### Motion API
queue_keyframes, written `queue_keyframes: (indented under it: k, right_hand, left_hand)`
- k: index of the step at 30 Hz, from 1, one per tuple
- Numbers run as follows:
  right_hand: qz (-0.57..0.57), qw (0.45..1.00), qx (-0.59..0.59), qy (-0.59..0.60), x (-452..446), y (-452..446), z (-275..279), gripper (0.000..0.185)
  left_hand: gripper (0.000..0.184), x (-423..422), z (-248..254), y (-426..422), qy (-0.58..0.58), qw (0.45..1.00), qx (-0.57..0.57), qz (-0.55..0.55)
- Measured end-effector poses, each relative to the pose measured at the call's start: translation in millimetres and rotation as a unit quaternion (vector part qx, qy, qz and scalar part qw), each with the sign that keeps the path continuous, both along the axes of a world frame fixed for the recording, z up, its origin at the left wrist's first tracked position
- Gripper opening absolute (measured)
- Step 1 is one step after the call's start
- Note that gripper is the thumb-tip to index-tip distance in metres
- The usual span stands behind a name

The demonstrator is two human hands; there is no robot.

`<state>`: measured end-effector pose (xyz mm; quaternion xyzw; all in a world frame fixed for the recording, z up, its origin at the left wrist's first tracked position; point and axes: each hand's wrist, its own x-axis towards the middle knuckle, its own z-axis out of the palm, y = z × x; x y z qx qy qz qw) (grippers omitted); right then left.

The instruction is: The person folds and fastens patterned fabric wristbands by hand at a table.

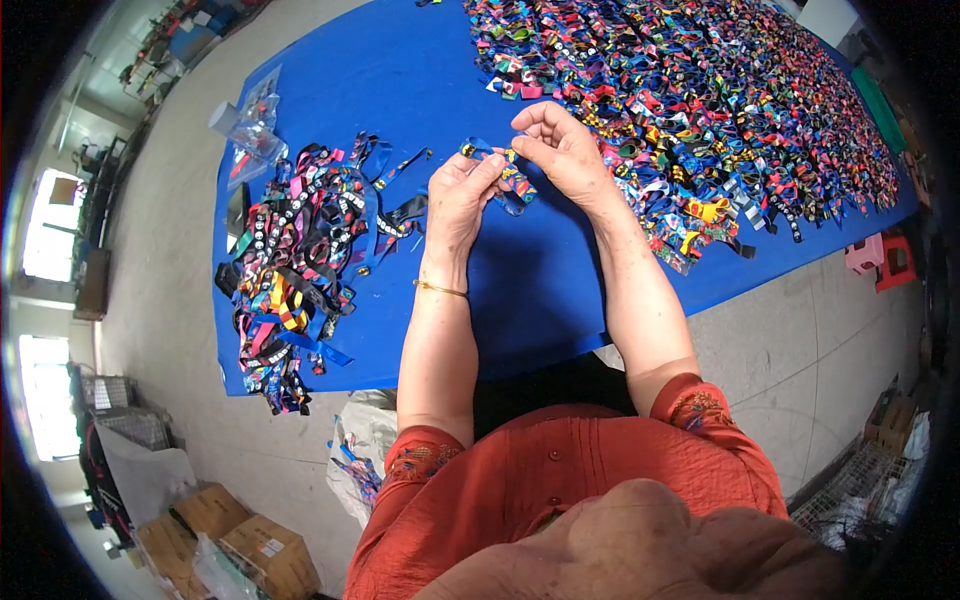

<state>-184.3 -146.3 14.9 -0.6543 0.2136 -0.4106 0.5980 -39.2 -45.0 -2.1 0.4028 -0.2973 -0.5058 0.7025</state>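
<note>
In the head view, a short printed strap (519, 183), multicoloured with blue edges and bent into a loop, is held above the blue-covered table. My left hand (460, 198) pinches it between thumb and fingers. On the other side, my right hand (566, 160) has curled fingers, with its thumb tip at the strap's upper end; the exact grip there is partly hidden. Left of my hands lies a tangled heap of printed straps (300, 220), with a few loose ends reaching towards my left wrist.
Rows of many looped straps (690, 110) cover the table's right side. Clear plastic bags (258, 140) lie at the far left edge of the blue cloth (390, 60). Cardboard boxes (268, 555) stand on the floor at lower left, and a red stool (896, 264) at right.
</note>
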Motion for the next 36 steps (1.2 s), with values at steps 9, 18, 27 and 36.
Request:
queue_keyframes:
  k: [9, 18, 27, 36]
  right_hand:
    - [0.010, 0.999, 0.036, 0.005, 4, 0, -3, 0.036]
    - [0.060, 0.996, 0.030, 0.066, 10, 8, -5, 0.039]
    - [0.091, 0.978, 0.130, 0.135, 17, 32, 7, 0.031]
    - [0.086, 0.979, 0.095, 0.156, -7, 9, 17, 0.022]
  left_hand:
    - [0.015, 2, -5, -2, -0.008, 0.998, -0.037, 0.051]
    - [0.018, 3, -8, -3, -0.024, 0.991, -0.055, 0.123]
    - [0.020, 6, -3, 0, -0.009, 0.982, -0.052, 0.182]
    - [0.016, 5, 6, 3, -0.050, 0.983, -0.016, 0.176]
